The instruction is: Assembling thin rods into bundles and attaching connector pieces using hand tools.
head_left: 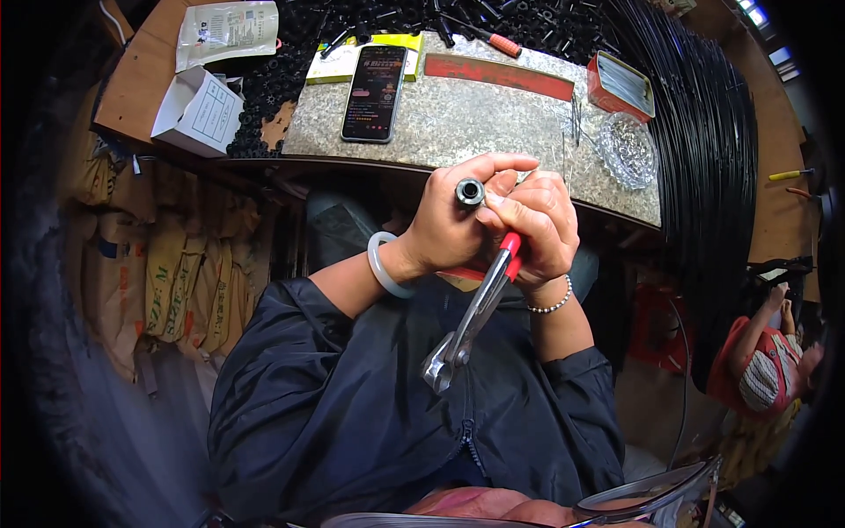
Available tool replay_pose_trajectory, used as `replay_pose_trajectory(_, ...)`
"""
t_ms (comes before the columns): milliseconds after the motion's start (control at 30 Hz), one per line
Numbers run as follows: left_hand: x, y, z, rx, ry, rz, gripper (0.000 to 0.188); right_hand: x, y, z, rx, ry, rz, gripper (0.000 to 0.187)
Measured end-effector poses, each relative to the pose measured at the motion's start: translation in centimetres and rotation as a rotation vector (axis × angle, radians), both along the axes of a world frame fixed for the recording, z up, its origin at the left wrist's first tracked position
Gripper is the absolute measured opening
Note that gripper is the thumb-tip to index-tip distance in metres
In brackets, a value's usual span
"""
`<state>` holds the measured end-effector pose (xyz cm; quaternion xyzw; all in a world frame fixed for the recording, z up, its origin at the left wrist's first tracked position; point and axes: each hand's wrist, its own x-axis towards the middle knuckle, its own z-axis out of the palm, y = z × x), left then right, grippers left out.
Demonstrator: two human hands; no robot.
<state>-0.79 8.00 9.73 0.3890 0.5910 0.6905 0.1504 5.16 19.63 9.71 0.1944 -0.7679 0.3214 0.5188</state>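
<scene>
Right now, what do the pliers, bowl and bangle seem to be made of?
Pliers: bright, glinting metal, probably steel; their smooth red grips look like plastic or rubber.
Bowl: transparent, faceted and sparkling, so glass or clear plastic.
Bangle: pale, smooth, softly shiny; stone, glass or resin.

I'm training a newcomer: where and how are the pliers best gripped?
Grip the pliers probably by the red handles, from the person's right, where the right hand is: the paired handles suit a closing palm, and the metal head points away, over the dark jacket.
</scene>
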Motion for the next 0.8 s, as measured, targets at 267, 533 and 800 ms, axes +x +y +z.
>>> replay_pose_trajectory(267,-0.5,0.3,-0.3,-0.001,0.101,0.026,0.047,-0.1,1.4,1.3,-0.222,-0.37,0.2,0.022)
replay_pose_trajectory(533,-1.7,-0.5,1.5,0.007,-0.159,0.154,0.023,2.9,3.7,7.1,-0.306,-1.256,0.27,0.035)
replay_pose_trajectory(800,-2.2,-0.2,1.9,-0.006,-0.183,0.115,0.03,5.6,4.9,7.0,-0.184,-1.441,0.406,0.038)
